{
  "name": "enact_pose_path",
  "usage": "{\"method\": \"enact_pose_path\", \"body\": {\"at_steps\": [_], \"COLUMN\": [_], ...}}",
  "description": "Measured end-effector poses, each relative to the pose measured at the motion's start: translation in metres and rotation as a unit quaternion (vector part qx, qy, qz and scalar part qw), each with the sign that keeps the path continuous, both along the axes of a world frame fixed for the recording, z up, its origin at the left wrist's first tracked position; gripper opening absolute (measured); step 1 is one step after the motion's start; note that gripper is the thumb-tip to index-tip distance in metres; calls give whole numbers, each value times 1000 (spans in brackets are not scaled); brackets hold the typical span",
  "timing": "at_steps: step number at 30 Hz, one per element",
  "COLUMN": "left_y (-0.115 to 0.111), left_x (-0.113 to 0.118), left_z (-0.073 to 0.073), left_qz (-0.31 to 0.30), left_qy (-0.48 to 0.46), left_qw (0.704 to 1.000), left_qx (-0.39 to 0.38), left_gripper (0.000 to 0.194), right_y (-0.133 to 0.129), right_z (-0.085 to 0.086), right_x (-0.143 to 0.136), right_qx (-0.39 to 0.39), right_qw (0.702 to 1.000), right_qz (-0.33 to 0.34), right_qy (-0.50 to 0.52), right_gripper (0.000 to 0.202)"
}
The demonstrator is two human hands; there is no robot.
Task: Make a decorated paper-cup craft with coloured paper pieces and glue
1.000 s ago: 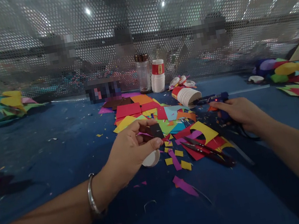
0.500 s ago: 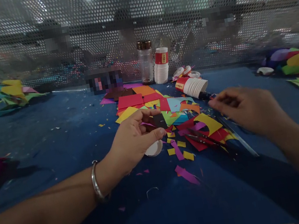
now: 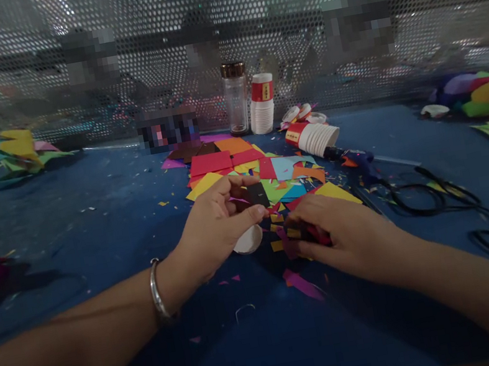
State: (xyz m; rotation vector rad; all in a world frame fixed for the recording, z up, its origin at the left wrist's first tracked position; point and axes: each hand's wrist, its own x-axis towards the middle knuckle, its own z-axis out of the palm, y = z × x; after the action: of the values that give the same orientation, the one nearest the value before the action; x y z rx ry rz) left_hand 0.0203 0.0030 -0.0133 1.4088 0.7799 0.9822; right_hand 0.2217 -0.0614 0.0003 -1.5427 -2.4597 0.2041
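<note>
My left hand [image 3: 220, 222], a silver bangle at its wrist, has finger and thumb at the edges of a black piece [image 3: 257, 194]. Partly under that hand lies a white round lid or disc [image 3: 248, 242]. My right hand [image 3: 338, 232] is curled low over small yellow scraps and red paper; something dark is between its fingers, too blurred to name. A loose pile of coloured paper [image 3: 210, 163] spreads beyond both hands. Purple strips [image 3: 303, 285] lie in front.
A blue glue gun [image 3: 366, 166] with a black cord [image 3: 450, 208] lies at right. Behind stand a clear bottle [image 3: 236, 102] and stacked paper cups [image 3: 262, 110]; another cup stack [image 3: 312, 138] lies on its side. Paper crafts sit at left [image 3: 13, 157] and right [image 3: 479, 94].
My right hand has moved left and nearer, down over the paper where scissors were visible. The glue gun and its cord now show. My left hand has barely moved.
</note>
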Motion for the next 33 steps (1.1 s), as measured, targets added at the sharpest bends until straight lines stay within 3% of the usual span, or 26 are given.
{"method": "enact_pose_path", "body": {"at_steps": [7, 12, 15, 18, 23, 29, 33], "left_y": [-1, -2, -1, 0, -2, -7, -11], "left_x": [-2, -2, -2, -2, -2, -1, 0], "left_z": [-3, -1, 0, -1, -2, 4, 6], "left_qz": [-5, -3, -6, -12, -13, -34, -67], "left_qy": [7, 6, 2, -3, -1, -2, 34], "left_qw": [1000, 1000, 1000, 1000, 1000, 999, 996], "left_qx": [24, 11, 6, 0, -10, -35, -43], "left_gripper": [41, 38, 38, 39, 34, 37, 36], "right_y": [2, 5, 7, 9, 8, 4, 4], "right_z": [-1, 1, 3, 5, 10, 17, 16], "right_x": [-8, -9, -9, -9, -3, 2, 2], "right_qx": [-28, -18, -24, -80, -171, -173, -142], "right_qw": [998, 999, 1000, 994, 953, 889, 870], "right_qz": [7, 7, -7, -26, -33, -63, -88], "right_qy": [-47, -37, -7, 63, 249, 420, 464], "right_gripper": [24, 14, 8, 12, 9, 24, 29]}}
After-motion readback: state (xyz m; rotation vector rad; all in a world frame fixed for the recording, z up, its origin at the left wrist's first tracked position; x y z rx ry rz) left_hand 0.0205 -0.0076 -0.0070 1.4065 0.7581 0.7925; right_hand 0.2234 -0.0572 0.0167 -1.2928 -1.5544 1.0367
